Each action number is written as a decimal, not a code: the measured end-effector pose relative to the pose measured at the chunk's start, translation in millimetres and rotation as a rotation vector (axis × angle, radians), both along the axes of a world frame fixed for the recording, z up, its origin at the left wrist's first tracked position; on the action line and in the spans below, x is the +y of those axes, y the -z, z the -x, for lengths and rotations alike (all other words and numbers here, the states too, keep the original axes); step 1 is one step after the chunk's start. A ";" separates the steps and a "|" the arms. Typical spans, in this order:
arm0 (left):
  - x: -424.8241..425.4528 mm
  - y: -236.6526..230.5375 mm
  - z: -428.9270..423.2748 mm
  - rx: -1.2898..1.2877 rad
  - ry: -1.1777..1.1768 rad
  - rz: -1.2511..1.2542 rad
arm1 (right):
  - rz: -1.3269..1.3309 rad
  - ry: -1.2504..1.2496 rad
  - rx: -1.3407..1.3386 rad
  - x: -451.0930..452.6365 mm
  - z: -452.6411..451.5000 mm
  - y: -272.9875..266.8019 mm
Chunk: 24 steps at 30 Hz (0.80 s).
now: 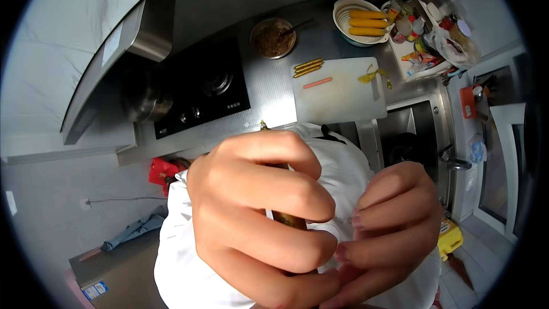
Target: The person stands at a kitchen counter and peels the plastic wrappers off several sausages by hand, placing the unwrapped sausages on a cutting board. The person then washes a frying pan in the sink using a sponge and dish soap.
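My left hand (pixel 261 210) is wrapped round a gold-wrapped sausage (pixel 288 219), whose twisted top end sticks out above the fingers. My right hand (pixel 394 231) is curled close against the left fingertips; its fingertips are partly hidden, so what they pinch cannot be seen. Beyond the hands, a white cutting board (pixel 339 98) lies on the steel counter. On it are several gold-wrapped sausages (pixel 308 68) side by side, one bare pink sausage (pixel 317 83) and an empty, crumpled gold wrapper (pixel 372 76).
A metal bowl of brown mixture (pixel 273 39) with a utensil stands behind the board. Corn cobs (pixel 368 23) lie in a white colander (pixel 341 13). A black gas hob (pixel 206 86) is at left, a sink (pixel 407 137) at right, beside a rack of condiments (pixel 411 30).
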State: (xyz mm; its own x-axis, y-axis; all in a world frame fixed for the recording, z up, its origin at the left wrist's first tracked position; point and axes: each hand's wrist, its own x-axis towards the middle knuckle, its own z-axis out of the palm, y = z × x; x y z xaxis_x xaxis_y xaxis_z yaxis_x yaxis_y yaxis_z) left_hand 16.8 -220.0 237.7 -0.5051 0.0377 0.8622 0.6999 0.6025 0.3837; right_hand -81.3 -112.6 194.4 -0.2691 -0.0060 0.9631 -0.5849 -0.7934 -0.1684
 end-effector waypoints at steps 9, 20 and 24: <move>15.0 22.4 11.4 0.117 0.058 -0.003 | 0.097 0.312 -0.192 6.1 -21.1 -7.7; 35.9 42.6 55.0 0.280 0.561 -0.327 | -0.130 0.321 -0.258 36.1 -23.3 1.1; 63.9 37.0 45.3 0.163 0.758 -0.699 | -0.239 0.313 -0.115 47.4 -13.2 -21.4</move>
State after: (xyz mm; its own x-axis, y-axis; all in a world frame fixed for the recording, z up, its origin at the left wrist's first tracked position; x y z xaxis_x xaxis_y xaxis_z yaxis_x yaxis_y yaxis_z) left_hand -28.5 -156.1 200.7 -0.4331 -0.2376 0.8695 0.8764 -0.3363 0.3446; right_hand -68.1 -65.2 215.8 -0.3991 -0.1266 0.9081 -0.7584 -0.5110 -0.4046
